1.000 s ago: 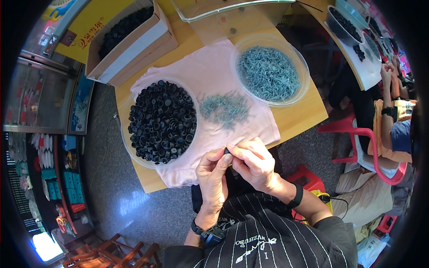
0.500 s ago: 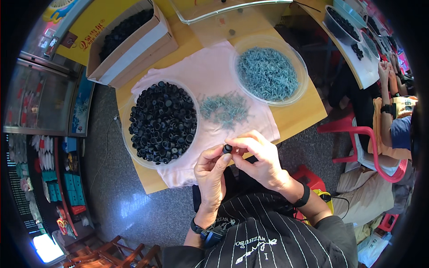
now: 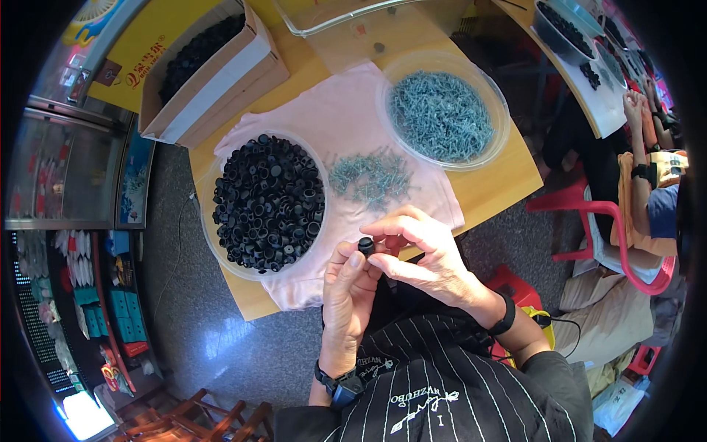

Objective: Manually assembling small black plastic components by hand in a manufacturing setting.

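Note:
My left hand (image 3: 347, 291) pinches a small round black plastic cap (image 3: 366, 246) upright between thumb and fingers. Reaching in from the right, my right hand (image 3: 427, 254) has its thumb and index finger closed around the same cap; its other fingers curl behind. To the left of both hands, many similar black caps (image 3: 269, 202) fill a clear round tub (image 3: 250, 275). Just beyond my hands, a loose pile of thin blue-grey screw-like pieces (image 3: 372, 179) lies on a pink cloth (image 3: 294, 118). More such pieces (image 3: 440, 116) fill another clear tub (image 3: 502, 125).
A cardboard box (image 3: 221, 85) of black parts stands at the table's far left. At the far edge is a clear plastic bin (image 3: 346, 28). A pink-red chair (image 3: 622, 228) stands right, near another person's arm (image 3: 639, 147) by a second table (image 3: 607, 114).
The black cap has turned more upright and shifted slightly left between my fingers. My right thumb and index finger have moved left around it.

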The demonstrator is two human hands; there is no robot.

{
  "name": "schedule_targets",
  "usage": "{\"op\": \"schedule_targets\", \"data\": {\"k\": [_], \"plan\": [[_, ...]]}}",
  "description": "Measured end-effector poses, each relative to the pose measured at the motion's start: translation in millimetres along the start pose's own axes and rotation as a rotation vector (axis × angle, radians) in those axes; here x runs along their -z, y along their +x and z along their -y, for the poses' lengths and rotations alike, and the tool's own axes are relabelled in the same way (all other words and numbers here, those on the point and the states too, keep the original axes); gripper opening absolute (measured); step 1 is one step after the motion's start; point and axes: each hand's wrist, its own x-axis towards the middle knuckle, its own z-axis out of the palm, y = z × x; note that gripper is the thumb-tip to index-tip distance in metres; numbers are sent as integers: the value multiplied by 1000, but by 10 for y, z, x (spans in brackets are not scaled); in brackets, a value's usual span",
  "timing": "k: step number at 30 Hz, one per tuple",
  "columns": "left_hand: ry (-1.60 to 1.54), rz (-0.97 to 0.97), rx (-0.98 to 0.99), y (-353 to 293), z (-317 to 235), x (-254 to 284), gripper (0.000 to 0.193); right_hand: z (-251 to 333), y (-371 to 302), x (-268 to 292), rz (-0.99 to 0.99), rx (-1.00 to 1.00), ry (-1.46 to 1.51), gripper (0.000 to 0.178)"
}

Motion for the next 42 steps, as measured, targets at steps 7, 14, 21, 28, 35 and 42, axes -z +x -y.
{"op": "schedule_targets", "data": {"k": [7, 14, 21, 28, 35, 42], "plan": [[86, -29, -37, -25, -41, -100, 19, -108, -18, -7, 31, -179, 388, 30], [114, -9, -62, -33, -21, -68, 14, -137, -27, -8, 44, -147, 392, 27], [110, -26, -74, -35, -18, -66, 11, -170, -31, 1, 69, -210, 520, 29], [244, -70, -202, -75, 10, -169, 9, -206, -32, 34, 131, -250, 625, 30], [331, -78, -285, -105, 4, -126, 13, -245, -32, 24, 154, -239, 624, 31], [380, -116, -255, -105, -13, -117, 13, -246, -28, -12, 122, -228, 640, 29]]}}
